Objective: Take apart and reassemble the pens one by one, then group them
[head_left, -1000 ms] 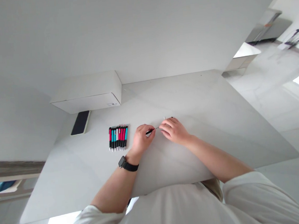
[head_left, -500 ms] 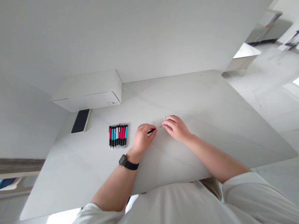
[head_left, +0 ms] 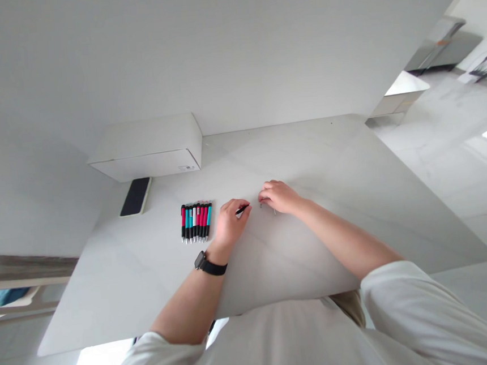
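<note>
My left hand (head_left: 230, 222), with a dark watch (head_left: 200, 260) on its wrist, is closed around a short black pen part (head_left: 241, 210) that juts out between thumb and fingers. To its right, a small gap away, my right hand (head_left: 279, 196) is low over the table with its fingers bent together and pointing down. A tiny silvery piece (head_left: 261, 205) shows at its fingertips; what it is and how it is held are too small to make out. A thin pale stick (head_left: 275, 211) shows just below that hand. Left of my left hand, several pens (head_left: 196, 223) in red, teal and white lie side by side.
A long white box (head_left: 151, 151) stands against the wall at the back left. In front of it lies a phone (head_left: 136, 196). The white table's (head_left: 350, 230) right edge drops to a tiled floor.
My right hand has shifted slightly up and left, its fingers turning down toward the table. The pale stick now shows below this hand instead of beyond it. My left hand keeps the black pen part.
</note>
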